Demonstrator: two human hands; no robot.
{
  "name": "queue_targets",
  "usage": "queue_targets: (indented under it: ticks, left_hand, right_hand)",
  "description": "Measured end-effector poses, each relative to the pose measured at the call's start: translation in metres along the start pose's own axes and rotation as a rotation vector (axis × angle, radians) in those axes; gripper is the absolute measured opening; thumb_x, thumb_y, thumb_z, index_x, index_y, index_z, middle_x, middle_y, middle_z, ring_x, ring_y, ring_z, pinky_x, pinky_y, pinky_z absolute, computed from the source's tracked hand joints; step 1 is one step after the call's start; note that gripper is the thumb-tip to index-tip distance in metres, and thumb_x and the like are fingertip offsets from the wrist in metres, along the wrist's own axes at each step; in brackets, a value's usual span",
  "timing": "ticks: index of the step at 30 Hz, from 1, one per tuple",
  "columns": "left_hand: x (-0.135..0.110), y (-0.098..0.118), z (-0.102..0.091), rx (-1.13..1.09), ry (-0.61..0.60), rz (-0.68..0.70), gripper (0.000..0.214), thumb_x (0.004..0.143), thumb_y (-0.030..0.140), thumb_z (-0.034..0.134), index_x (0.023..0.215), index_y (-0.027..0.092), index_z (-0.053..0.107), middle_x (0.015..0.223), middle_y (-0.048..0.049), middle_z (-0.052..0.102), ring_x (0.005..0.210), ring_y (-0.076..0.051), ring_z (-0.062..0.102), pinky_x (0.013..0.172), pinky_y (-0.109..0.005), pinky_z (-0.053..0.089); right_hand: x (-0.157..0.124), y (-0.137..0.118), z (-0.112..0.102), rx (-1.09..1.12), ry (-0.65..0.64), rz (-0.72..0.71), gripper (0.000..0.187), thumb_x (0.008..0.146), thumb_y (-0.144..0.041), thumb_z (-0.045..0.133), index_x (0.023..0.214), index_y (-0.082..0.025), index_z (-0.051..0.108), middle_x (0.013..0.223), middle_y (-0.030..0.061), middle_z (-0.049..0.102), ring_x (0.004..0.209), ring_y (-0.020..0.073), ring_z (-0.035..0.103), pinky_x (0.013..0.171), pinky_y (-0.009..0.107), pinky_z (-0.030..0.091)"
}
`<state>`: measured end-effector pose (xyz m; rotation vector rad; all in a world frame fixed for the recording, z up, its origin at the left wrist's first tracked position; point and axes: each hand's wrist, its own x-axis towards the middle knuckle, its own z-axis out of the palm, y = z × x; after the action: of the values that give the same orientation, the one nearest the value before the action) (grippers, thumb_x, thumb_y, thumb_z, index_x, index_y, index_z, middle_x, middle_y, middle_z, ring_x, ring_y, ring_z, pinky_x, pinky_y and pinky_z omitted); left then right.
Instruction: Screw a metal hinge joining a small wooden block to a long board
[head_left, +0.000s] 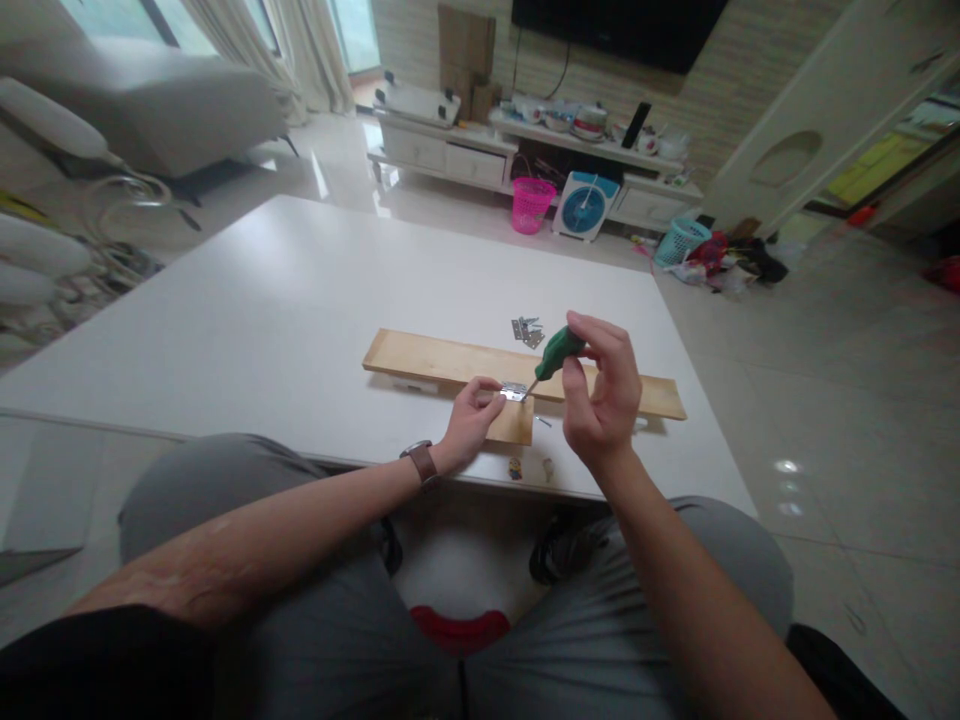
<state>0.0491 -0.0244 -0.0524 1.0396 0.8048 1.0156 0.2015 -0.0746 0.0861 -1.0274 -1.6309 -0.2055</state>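
My right hand [604, 390] is closed around the green handle of a screwdriver [561, 352]. The tool slants down to the left, its tip at a silver metal hinge [514, 391]. Thumb and forefinger of my left hand [472, 420] pinch the hinge's left edge, and that hand rests over a small wooden board [514, 430]. The hinge lies where this piece meets a long wooden plank [435, 355]. Just right of the small board is a loose screw [544, 421]. Whether the screwdriver tip sits in a screw is too small to tell.
Several loose hinges and screws [528, 331] lie beyond the plank on the white table [315, 300]. A small cartoon figure [514, 468] is near the front edge. Past the table stand a pink basket [532, 207], a blue fan [586, 208] and a low cabinet [472, 163].
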Motion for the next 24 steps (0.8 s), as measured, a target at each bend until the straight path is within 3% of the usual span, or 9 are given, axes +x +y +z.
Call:
queue_targets:
  ticks: [8, 13, 15, 21, 24]
  left_hand:
    - [-0.0009, 0.0025, 0.0013, -0.006, 0.001, -0.013, 0.045, 0.083, 0.052, 0.088, 0.105, 0.023, 0.063, 0.077, 0.0005, 0.074, 0.07, -0.018, 0.069, 0.064, -0.027, 0.05]
    - [-0.0008, 0.0031, 0.001, 0.007, 0.001, -0.006, 0.045, 0.083, 0.052, 0.088, 0.104, 0.022, 0.062, 0.075, 0.0006, 0.074, 0.067, -0.017, 0.068, 0.063, -0.027, 0.049]
    - [-0.001, 0.0033, 0.0014, 0.0, 0.002, -0.005, 0.045, 0.082, 0.052, 0.088, 0.104, 0.022, 0.062, 0.074, 0.0007, 0.074, 0.066, -0.017, 0.068, 0.063, -0.026, 0.049]
    - [-0.002, 0.0049, 0.0023, -0.007, 0.008, -0.008, 0.045, 0.083, 0.052, 0.089, 0.103, 0.022, 0.062, 0.074, 0.0016, 0.072, 0.068, -0.017, 0.069, 0.063, -0.026, 0.05]
    - [-0.0012, 0.0039, 0.0018, -0.005, 0.011, -0.01, 0.045, 0.082, 0.051, 0.089, 0.103, 0.022, 0.063, 0.075, 0.0009, 0.072, 0.068, -0.017, 0.069, 0.063, -0.026, 0.05]
  right_hand:
    - [0.0003, 0.0008, 0.0002, -0.033, 0.057, -0.015, 0.041, 0.101, -0.018, 0.069, 0.138, -0.036, 0.068, 0.118, 0.0043, 0.065, 0.111, 0.0235, 0.069, 0.091, 0.046, 0.066]
    - [-0.0035, 0.0027, 0.0001, 0.051, 0.009, 0.012, 0.044, 0.106, -0.017, 0.056, 0.145, -0.035, 0.064, 0.139, 0.0084, 0.07, 0.129, 0.0274, 0.069, 0.1, 0.051, 0.065]
    - [-0.004, 0.0034, 0.0003, 0.061, 0.002, 0.016, 0.046, 0.106, -0.014, 0.054, 0.146, -0.035, 0.063, 0.137, 0.0076, 0.072, 0.128, 0.0264, 0.07, 0.101, 0.051, 0.064]
    - [0.0007, 0.0003, -0.0008, -0.034, 0.047, -0.01, 0.041, 0.1, -0.017, 0.07, 0.137, -0.034, 0.068, 0.116, 0.0038, 0.065, 0.107, 0.0212, 0.068, 0.087, 0.04, 0.064]
    - [0.0009, -0.0005, -0.0006, -0.046, 0.038, -0.011, 0.04, 0.102, -0.02, 0.067, 0.14, -0.033, 0.066, 0.12, 0.0059, 0.066, 0.112, 0.0235, 0.07, 0.085, 0.041, 0.066]
